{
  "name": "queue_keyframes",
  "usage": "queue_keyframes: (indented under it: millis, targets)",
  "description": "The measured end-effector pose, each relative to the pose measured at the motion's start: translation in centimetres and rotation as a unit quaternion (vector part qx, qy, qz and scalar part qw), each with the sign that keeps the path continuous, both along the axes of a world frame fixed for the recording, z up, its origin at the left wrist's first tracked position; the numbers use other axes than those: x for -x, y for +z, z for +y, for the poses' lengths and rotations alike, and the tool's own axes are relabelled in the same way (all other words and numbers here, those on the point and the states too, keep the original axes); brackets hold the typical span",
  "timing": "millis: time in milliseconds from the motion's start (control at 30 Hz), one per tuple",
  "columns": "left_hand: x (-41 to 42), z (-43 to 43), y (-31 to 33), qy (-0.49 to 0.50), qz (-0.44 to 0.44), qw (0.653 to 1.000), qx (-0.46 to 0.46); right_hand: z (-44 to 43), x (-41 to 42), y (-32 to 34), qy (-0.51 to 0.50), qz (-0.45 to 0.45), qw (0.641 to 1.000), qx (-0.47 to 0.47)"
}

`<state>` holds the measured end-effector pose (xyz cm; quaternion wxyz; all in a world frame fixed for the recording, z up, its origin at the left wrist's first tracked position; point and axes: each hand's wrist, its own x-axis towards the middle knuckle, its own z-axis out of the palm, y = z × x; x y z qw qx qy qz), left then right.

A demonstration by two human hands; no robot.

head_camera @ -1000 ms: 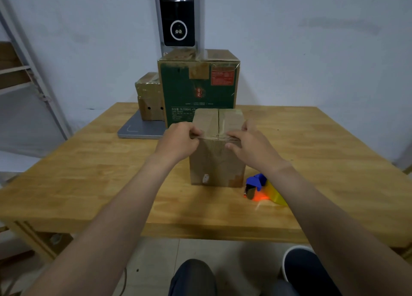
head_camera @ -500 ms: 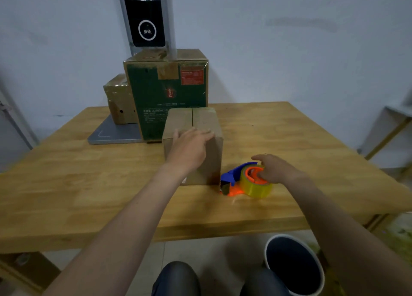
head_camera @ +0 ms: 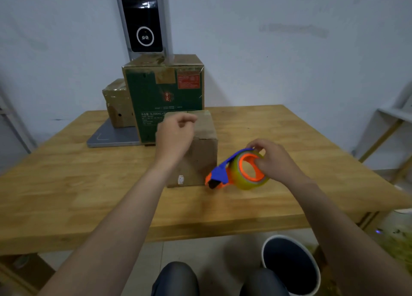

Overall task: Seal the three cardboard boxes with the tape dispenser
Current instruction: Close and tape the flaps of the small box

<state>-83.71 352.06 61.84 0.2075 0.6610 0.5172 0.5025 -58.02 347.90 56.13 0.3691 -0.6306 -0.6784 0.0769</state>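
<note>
**Dispenser in hand; near box not yet taped**

The right hand (head_camera: 274, 162) grasps the tape dispenser (head_camera: 231, 173), fingers curled round its roll end. The tool is tilted nose-down, just beside the small brown box (head_camera: 205, 153) on the desk (head_camera: 66, 184). The left hand (head_camera: 176, 137) hovers in front of that box's top, fingers loosely curled and holding nothing.

Recommended practice: lay the left hand flat on the flaps to keep them shut and stop the box sliding. Start the tape on the near face, draw it straight along the seam, run it down the far face, then cut.

Containers: the near box's flaps appear down, with no tape seen on it. The green box (head_camera: 165, 93) and a smaller box (head_camera: 117, 108) on a grey platform (head_camera: 107, 137) stand behind, both closed. The contents of all three are hidden. A bin (head_camera: 264, 254) below the desk shows a dark interior, and its contents cannot be told.
</note>
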Motion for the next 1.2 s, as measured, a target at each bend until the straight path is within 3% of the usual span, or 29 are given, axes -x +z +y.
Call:
queue_keyframes:
  millis: [100, 167, 333, 500, 600, 700, 933, 1200]
  targets:
    - [1.8, -0.6, 1.7, -0.017, -0.082, 0.991, 0.108, -0.3, 1.1, 2.6, -0.001, 0.041, 0.994, -0.097]
    - [2.8, -1.4, 2.1, -0.039, -0.086, 0.976, 0.198, -0.2, 2.1, 4.2, -0.006, 0.05, 0.987, -0.155]
    - [4.1, -3.7, 1.6, -0.049, -0.091, 0.947, 0.303, 0.1, 4.4, 6.9, -0.011, 0.132, 0.981, -0.144]
    - [4.5, -4.6, 1.6, -0.154, -0.205, 0.897, 0.361, 0.7, 5.9, 7.3, 0.019, 0.112, 0.984, -0.136]
    - [4.7, -4.3, 1.6, -0.175, -0.196, 0.897, 0.355, 1.0, 6.3, 7.3, 0.018, 0.118, 0.983, -0.137]
    - [4.5, -4.1, 1.9, -0.174, -0.248, 0.893, 0.331, 1.1, 6.3, 7.1, 0.022, 0.123, 0.983, -0.135]
    - [4.8, -2.3, 2.4, -0.095, -0.098, 0.955, 0.265, 1.6, 5.5, 6.6, 0.022, 0.103, 0.984, -0.144]
    - [6.2, -0.7, 3.1, -0.055, 0.041, 0.968, 0.24, 1.5, 5.0, 5.2, -0.031, -0.115, 0.966, -0.228]
